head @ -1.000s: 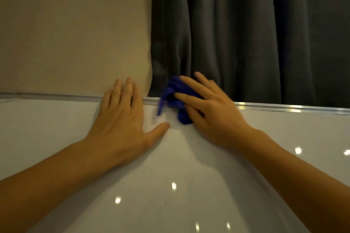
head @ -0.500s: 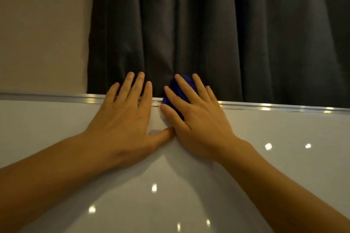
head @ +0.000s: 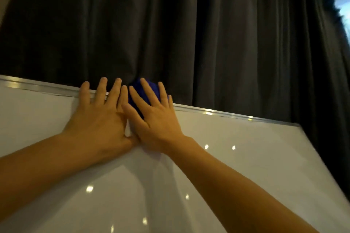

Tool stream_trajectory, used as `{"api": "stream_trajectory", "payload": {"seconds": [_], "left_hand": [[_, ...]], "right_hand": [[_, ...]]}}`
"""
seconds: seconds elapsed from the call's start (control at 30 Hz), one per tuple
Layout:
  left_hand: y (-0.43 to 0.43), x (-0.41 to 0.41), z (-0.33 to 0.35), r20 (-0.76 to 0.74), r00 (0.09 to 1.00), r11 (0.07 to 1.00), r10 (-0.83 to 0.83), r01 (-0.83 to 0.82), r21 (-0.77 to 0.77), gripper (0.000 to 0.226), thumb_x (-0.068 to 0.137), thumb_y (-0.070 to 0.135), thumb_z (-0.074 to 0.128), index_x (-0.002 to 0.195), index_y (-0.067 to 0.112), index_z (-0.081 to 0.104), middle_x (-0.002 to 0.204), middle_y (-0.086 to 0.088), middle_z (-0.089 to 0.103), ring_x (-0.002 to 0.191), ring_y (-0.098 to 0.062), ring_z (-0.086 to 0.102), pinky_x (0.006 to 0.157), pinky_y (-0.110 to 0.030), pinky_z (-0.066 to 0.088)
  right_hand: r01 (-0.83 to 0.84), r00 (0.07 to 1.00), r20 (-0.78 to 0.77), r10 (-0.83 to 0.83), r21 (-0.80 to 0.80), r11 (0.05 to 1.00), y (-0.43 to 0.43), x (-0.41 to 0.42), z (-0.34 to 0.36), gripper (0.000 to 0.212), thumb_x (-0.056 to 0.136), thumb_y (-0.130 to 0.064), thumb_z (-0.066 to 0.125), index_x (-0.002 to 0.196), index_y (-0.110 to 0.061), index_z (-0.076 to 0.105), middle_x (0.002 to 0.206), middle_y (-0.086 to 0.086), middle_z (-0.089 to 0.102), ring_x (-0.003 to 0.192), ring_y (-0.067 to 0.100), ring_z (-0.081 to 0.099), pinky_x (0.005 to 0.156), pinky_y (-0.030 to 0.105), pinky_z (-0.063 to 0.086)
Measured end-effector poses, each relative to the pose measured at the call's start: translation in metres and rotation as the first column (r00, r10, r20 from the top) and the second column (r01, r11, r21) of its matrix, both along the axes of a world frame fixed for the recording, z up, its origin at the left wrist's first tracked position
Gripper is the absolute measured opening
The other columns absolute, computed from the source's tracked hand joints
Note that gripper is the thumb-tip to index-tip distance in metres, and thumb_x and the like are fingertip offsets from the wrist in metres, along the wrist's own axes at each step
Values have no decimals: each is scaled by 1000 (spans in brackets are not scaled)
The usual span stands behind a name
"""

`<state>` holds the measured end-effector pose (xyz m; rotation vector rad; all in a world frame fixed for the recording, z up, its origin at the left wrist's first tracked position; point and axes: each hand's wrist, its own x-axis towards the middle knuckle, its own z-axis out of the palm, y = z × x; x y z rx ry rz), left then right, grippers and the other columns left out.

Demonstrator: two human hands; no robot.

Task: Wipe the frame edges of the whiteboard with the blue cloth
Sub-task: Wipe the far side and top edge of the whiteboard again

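Dark curtain [head: 227, 34] fills the whole backdrop, hanging right behind the board. Whiteboard [head: 217, 166] takes the lower half, glossy, ceiling lights glinting off it. Its metal top frame edge [head: 223, 112] runs left to right and slopes down toward the right corner in this view.

Left hand [head: 98, 119] lies flat and spread on the board, holding nothing, fingertips lapping over the frame. Looks like a brace to steady the board against the wiping push.

Right hand [head: 157, 121] is just beside it, thumbs touching, palm down with fingers splayed, pinning the blue cloth [head: 147, 89] against the top edge. That's a press, not a fist; the flat fingers spread the load along the rail.

Cloth is bunched under those fingers, bulging over the frame toward the curtain. Rail to the right probably still needs wiping.
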<state>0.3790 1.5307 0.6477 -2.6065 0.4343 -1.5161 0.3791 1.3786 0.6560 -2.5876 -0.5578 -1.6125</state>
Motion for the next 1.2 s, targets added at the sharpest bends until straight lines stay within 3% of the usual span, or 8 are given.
{"api": "stream_trajectory", "payload": {"seconds": [0.13,0.33,0.47,0.6,0.7,0.8,1.03,1.2], "left_hand": [[-5,-7,-1,-19,1000,1000,8,-9,-20,126,53,88,-24,153,13,-9,164,-12,-7,150,-36,-4,118,-56,-1],[-41,-13,-2,-113,992,999,48,-48,5,121,55,86,-14,153,14,-12,163,-13,-10,149,-39,-6,120,-56,-1],[-100,-21,0,-161,987,999,23,-19,26,118,59,85,-8,153,12,-10,163,-13,-11,149,-40,-7,120,-56,0],[-178,-19,1,-90,993,997,71,-68,39,114,70,87,3,153,9,-5,164,-13,-5,149,-39,-1,120,-55,5],[-225,-18,-7,-48,991,992,123,-121,28,115,69,86,0,153,7,-4,163,-17,-4,148,-42,-2,119,-55,8],[-267,-18,-11,-50,992,993,115,-115,-10,124,57,85,-17,154,9,0,164,-16,-1,148,-42,-1,118,-55,8],[-338,3,-17,-112,988,993,107,-101,57,118,63,89,-7,153,13,-8,163,-14,-13,148,-42,-9,119,-57,2],[-367,-7,-7,-105,987,989,123,-113,94,114,67,85,-1,154,11,-4,163,-17,-10,148,-44,-6,118,-57,3]], "right_hand": [[92,995,51,-83,-207,974,-66,-9,8,59,99,-58,23,154,-35,15,164,-12,3,150,17,-12,121,42,-6],[475,879,-191,-438,260,840,-218,-10,-1,58,103,-48,20,156,-26,11,165,-2,-7,151,25,-9,122,44,3],[474,880,-183,-437,336,814,-206,6,14,52,103,-38,19,152,-22,23,164,7,12,150,33,-1,119,55,8],[176,983,44,-177,12,984,-189,-2,3,59,100,-52,22,150,-24,32,163,0,19,150,32,4,121,50,3],[129,986,145,-86,-317,940,-233,-11,-4,57,102,-47,31,151,-20,30,163,0,17,150,31,1,122,45,2],[119,985,163,-65,-352,928,-311,-10,5,53,102,-42,35,149,-18,37,161,2,23,150,29,11,123,42,7],[377,923,-166,-347,211,902,-538,7,-15,51,104,-38,34,151,-18,32,165,4,8,151,25,1,120,38,4],[187,978,-181,-108,507,841,-513,7,-1,56,100,-47,36,149,-20,37,165,-1,4,150,32,-3,121,49,5]]}}
